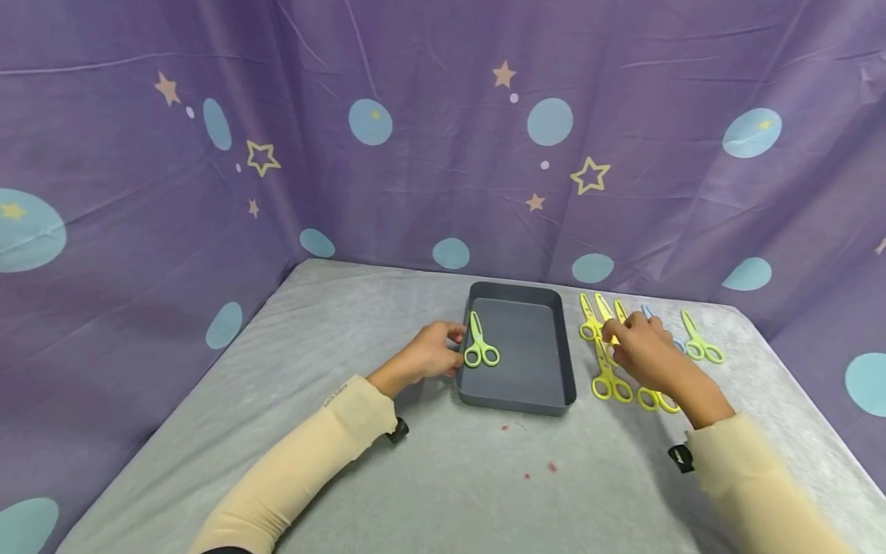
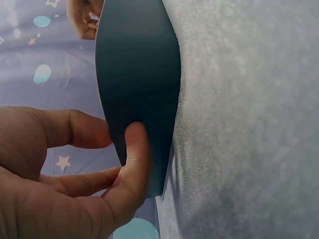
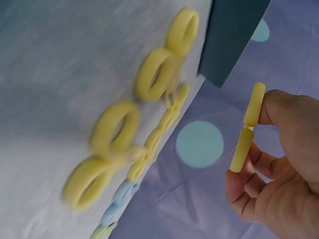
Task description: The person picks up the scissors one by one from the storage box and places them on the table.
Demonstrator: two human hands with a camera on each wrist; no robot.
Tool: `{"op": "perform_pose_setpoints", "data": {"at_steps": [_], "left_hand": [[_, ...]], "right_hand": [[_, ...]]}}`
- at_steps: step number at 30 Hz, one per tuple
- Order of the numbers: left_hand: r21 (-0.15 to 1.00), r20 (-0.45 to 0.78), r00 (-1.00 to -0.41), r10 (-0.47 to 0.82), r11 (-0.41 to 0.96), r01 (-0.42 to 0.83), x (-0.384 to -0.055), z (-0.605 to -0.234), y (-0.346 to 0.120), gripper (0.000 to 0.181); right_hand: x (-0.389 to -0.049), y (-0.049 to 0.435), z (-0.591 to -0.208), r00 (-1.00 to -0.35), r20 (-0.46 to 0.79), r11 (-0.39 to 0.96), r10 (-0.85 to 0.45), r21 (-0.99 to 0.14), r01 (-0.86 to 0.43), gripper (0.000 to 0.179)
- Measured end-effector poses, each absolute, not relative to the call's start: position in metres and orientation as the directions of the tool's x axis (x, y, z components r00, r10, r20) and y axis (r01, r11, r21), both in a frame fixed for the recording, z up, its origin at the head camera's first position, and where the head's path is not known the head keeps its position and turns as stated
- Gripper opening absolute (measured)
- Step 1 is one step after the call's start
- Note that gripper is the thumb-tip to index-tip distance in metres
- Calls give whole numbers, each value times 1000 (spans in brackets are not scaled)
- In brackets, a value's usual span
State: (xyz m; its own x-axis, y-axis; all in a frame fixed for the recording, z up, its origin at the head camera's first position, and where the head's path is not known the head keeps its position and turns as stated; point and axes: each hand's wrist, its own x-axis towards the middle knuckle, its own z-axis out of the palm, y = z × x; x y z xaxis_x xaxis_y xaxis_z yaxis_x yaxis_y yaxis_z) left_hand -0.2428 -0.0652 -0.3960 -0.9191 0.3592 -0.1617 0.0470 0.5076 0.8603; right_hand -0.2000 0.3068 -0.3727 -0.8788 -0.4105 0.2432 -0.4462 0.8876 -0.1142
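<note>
My left hand holds the left wall of a dark grey tray. In the left wrist view, one digit of the left hand lies against the tray's outer wall, others at its rim. Light green scissors lie inside the tray, at its left side. My right hand is above the scissors right of the tray. The right wrist view shows the right hand pinching yellow scissors by the handles, seen edge-on; their blades are hidden there.
Several yellow scissors lie right of the tray, partly under the right hand. Blue scissors are partly hidden behind that hand, with green scissors farther right. A purple curtain rises behind the grey-covered table.
</note>
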Motion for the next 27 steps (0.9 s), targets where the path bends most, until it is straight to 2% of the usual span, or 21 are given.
{"op": "perform_pose_setpoints", "data": {"at_steps": [12, 27], "left_hand": [[862, -159, -918, 364, 505, 51, -243, -397, -65, 65], [865, -153, -915, 373, 499, 59, -244, -397, -67, 65]], "right_hand": [[-185, 348, -377, -942, 130, 939, -310, -113, -325, 19], [-167, 388, -391, -969, 53, 955, -241, -167, -246, 15]]}}
